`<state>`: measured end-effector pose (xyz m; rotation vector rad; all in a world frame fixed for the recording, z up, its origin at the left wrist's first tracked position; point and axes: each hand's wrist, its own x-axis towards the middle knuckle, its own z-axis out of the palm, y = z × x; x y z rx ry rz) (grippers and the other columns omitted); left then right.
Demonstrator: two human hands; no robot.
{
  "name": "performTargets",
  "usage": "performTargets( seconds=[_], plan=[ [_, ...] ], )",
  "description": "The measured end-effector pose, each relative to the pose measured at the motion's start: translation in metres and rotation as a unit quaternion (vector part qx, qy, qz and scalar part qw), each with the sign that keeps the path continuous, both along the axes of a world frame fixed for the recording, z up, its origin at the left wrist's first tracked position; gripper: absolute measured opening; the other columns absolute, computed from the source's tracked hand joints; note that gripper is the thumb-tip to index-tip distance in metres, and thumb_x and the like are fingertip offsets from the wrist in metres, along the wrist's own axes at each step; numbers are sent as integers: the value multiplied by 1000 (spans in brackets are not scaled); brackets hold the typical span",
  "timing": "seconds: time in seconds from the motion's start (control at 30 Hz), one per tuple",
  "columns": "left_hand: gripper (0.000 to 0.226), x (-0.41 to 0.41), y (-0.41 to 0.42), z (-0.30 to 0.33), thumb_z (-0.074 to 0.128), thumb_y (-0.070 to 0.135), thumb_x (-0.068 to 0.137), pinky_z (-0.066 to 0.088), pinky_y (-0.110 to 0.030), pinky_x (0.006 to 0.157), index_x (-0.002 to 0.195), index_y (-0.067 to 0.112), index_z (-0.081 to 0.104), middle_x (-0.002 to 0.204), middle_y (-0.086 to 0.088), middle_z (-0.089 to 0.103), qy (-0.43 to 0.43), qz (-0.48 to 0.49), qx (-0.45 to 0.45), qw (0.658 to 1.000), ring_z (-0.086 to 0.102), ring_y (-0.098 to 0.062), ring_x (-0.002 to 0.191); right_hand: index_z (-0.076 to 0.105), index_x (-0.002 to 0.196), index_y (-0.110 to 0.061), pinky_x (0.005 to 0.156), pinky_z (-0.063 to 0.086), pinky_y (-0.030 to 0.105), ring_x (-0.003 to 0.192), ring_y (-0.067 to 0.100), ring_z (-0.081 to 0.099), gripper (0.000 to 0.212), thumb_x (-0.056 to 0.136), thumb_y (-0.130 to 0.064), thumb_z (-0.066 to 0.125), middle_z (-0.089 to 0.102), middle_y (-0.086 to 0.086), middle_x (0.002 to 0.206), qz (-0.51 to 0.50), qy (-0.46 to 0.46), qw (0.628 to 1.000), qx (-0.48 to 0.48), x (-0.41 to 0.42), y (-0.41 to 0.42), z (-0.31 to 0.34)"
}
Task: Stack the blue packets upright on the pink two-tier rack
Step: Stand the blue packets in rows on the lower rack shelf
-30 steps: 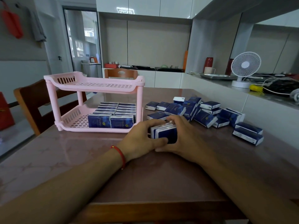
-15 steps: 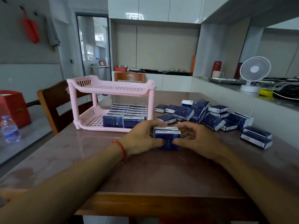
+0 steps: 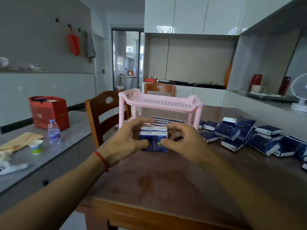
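Note:
Both hands hold a small bundle of blue packets upright, lifted off the brown table in front of the pink two-tier rack. My left hand grips the bundle's left side and my right hand its right side. The rack's top tier is bare. Rows of blue packets stand on its lower tier, partly hidden behind my hands. A loose pile of blue packets lies on the table to the right.
A wooden chair stands left of the rack, another behind it. On the grey side counter at left are a red box, a water bottle and a paper cup. A white fan sits on the right counter.
The bundle of packets has risen off the table between both hands and moved toward the rack. The camera has swung left, so the side counter shows.

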<state>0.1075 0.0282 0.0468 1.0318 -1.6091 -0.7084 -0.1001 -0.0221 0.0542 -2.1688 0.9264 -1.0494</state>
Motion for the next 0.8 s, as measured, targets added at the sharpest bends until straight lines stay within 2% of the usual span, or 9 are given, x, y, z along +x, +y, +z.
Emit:
performTargets(
  seconds=[0.1,0.17,0.3,0.37,0.43,0.5,0.63,0.73,0.8],
  plan=[
    [62,18,-6,4,59,-24,78,58,-28,85,129,12,57,121,-5,69,27,38,-6,999,69,-16,110,69,116,-21,83,56,32,86,14,67,39,78,-28,81,73,-2,100,4,13,1000,16,27,-14,13],
    [56,26,-10,1,63,-14,80,57,-25,90,126,18,59,120,2,67,19,94,-30,995,66,-12,112,72,111,-15,83,56,30,88,14,67,37,77,-27,82,74,0,99,-13,8,1000,27,38,-22,17],
    [31,38,-15,-15,69,13,87,55,-33,92,113,23,55,112,7,62,28,291,-106,950,61,-11,104,73,93,-5,77,54,26,80,11,64,21,78,-18,81,74,9,91,-45,-44,997,45,51,-33,14],
    [37,43,-21,-22,72,23,85,54,-37,95,116,24,51,117,3,58,17,337,-79,938,59,-14,106,73,90,-9,80,53,27,85,12,64,19,80,-23,79,73,4,91,-57,-55,995,62,56,-37,11],
    [52,47,-27,-26,74,34,82,51,-39,100,125,24,47,127,1,53,6,335,-33,942,55,-17,115,72,92,-11,85,53,31,91,13,64,19,83,-27,76,72,-1,93,-53,-56,994,75,61,-40,12],
    [64,47,-30,-28,75,34,81,50,-35,100,135,21,43,135,-1,50,11,304,10,953,53,-16,118,70,96,-9,88,51,31,93,13,64,21,86,-27,73,71,-2,93,-43,-45,995,72,69,-43,16],
    [62,44,-30,-26,74,26,85,44,-13,76,137,21,40,133,0,52,21,276,31,961,54,-10,110,69,99,-10,94,51,36,96,14,63,24,88,-31,69,69,-2,96,-49,6,997,58,86,-55,23],
    [63,44,-29,-25,73,27,87,43,-9,68,139,21,39,128,6,50,25,273,45,961,54,-8,105,63,93,-21,99,47,51,98,18,63,37,77,-54,61,67,-7,94,-77,78,994,27,96,-68,22],
    [61,43,-27,-25,72,26,88,45,-11,68,139,21,39,123,8,50,22,264,57,963,54,-6,96,56,91,-26,102,42,54,105,19,59,28,84,-52,59,63,-6,100,-94,121,988,11,101,-75,24]
  ],
)
